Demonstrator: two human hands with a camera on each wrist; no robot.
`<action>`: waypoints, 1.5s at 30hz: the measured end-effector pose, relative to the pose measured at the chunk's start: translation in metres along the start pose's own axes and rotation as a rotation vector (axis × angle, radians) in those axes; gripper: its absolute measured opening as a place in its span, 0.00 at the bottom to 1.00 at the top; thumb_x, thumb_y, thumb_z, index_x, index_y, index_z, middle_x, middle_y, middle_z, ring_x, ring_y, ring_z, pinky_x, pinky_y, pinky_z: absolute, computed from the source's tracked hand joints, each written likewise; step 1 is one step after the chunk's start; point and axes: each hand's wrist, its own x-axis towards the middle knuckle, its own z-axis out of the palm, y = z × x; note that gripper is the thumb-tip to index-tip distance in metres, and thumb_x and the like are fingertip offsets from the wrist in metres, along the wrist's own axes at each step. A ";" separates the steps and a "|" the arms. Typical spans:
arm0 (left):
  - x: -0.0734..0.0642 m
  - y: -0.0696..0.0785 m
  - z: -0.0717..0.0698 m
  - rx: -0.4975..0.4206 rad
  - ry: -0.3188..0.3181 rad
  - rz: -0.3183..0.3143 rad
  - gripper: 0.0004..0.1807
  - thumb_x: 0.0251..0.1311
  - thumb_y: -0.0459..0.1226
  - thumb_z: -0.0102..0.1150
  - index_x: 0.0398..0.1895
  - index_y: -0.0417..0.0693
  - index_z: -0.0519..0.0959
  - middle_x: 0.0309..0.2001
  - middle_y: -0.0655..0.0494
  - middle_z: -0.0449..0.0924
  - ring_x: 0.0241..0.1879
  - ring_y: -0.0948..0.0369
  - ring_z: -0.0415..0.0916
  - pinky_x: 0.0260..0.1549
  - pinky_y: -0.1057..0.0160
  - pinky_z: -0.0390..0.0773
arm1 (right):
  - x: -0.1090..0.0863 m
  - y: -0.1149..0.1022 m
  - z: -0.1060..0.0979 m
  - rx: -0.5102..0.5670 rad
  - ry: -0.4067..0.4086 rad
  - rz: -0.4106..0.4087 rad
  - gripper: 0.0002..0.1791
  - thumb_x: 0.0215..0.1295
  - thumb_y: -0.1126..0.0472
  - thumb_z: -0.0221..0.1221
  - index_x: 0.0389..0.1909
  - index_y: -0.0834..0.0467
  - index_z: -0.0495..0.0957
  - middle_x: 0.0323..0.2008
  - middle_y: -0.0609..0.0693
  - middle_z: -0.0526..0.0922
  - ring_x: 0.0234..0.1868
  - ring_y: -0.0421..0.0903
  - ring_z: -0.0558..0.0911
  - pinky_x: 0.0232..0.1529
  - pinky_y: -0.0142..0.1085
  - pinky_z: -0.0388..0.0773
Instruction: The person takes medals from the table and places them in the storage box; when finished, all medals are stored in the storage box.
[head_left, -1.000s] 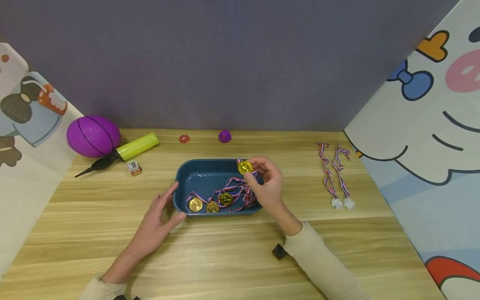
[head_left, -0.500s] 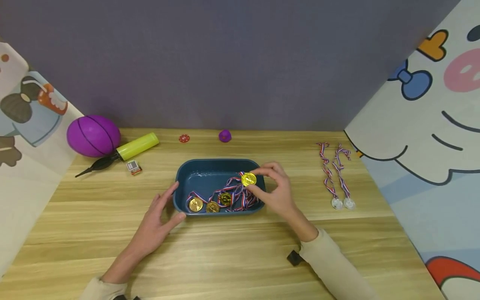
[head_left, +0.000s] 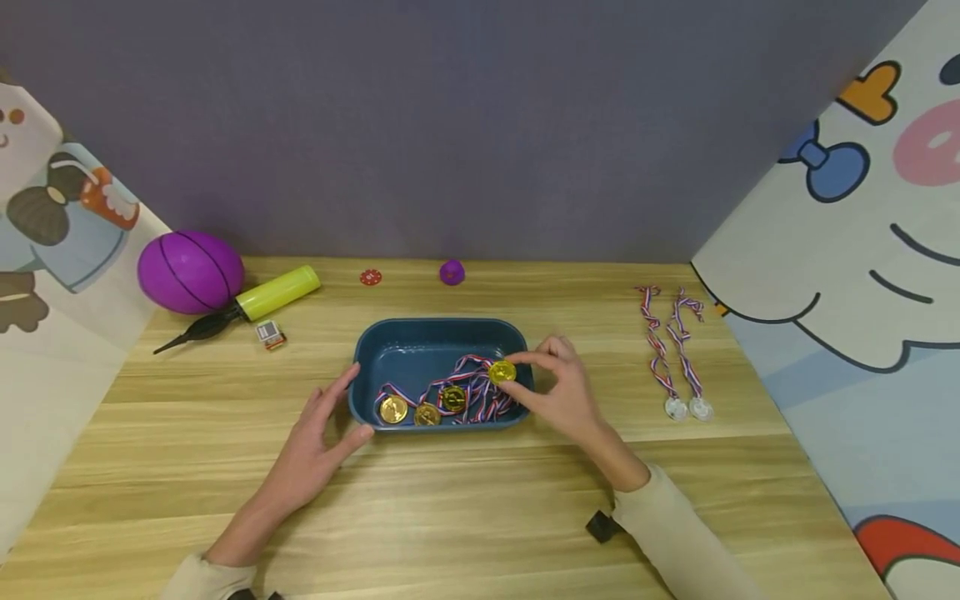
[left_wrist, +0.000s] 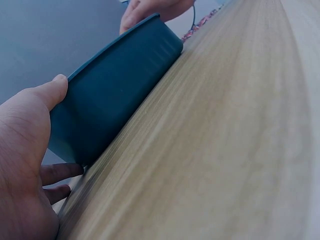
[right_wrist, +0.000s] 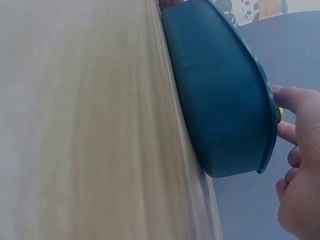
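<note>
A dark blue-green bin (head_left: 408,332) stands on the wooden table, holding several gold medals (head_left: 393,409) on tangled red, white and blue ribbons (head_left: 480,387). With thumb and index finger my right hand (head_left: 570,400) pinches one gold medal (head_left: 502,372) over the bin's right end. In the right wrist view, only a sliver of that gold medal (right_wrist: 279,114) shows past the rim. My left hand (head_left: 303,454) rests its thumb and straight, spread fingers against the bin's left end. The left wrist view shows the thumb (left_wrist: 55,91) at the rim, fingers low beside the base.
Two silver medals (head_left: 688,408) lie side by side at the right, ribbons stretched back. A purple ball (head_left: 191,272), a yellow hand pump (head_left: 277,293) and a small battery-like pack (head_left: 271,335) sit at back left. Near the wall are a red chip (head_left: 371,277) and a purple object (head_left: 452,272).
My right hand has moved down and slightly right, carrying the pinched gold medal from the bin's back edge toward the ribbons at its right end. My left hand stays put.
</note>
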 end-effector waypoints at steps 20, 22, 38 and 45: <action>-0.001 0.001 -0.001 0.000 0.004 -0.020 0.46 0.77 0.42 0.69 0.91 0.66 0.57 0.76 0.30 0.73 0.80 0.27 0.61 0.82 0.23 0.37 | -0.008 0.008 -0.011 0.014 0.012 0.005 0.17 0.59 0.70 0.80 0.50 0.61 0.94 0.30 0.62 0.71 0.33 0.57 0.65 0.35 0.47 0.64; -0.001 0.000 -0.001 0.000 0.004 -0.018 0.46 0.77 0.42 0.69 0.91 0.67 0.56 0.77 0.31 0.73 0.80 0.28 0.62 0.83 0.24 0.37 | -0.008 0.007 -0.012 0.021 0.017 -0.001 0.17 0.59 0.71 0.80 0.50 0.61 0.94 0.29 0.62 0.70 0.33 0.58 0.64 0.35 0.47 0.63; 0.000 -0.003 0.001 0.001 0.008 0.007 0.47 0.76 0.41 0.70 0.91 0.68 0.56 0.77 0.31 0.73 0.77 0.29 0.67 0.84 0.26 0.35 | -0.021 0.008 -0.030 0.046 0.124 -0.047 0.18 0.52 0.76 0.79 0.46 0.65 0.94 0.27 0.53 0.68 0.30 0.50 0.64 0.33 0.37 0.63; 0.000 -0.003 0.001 0.003 0.007 0.011 0.47 0.76 0.41 0.69 0.91 0.68 0.56 0.78 0.31 0.72 0.77 0.30 0.67 0.85 0.28 0.35 | -0.034 0.012 -0.041 0.044 0.208 -0.008 0.17 0.48 0.82 0.76 0.41 0.71 0.91 0.25 0.47 0.63 0.30 0.44 0.62 0.33 0.36 0.59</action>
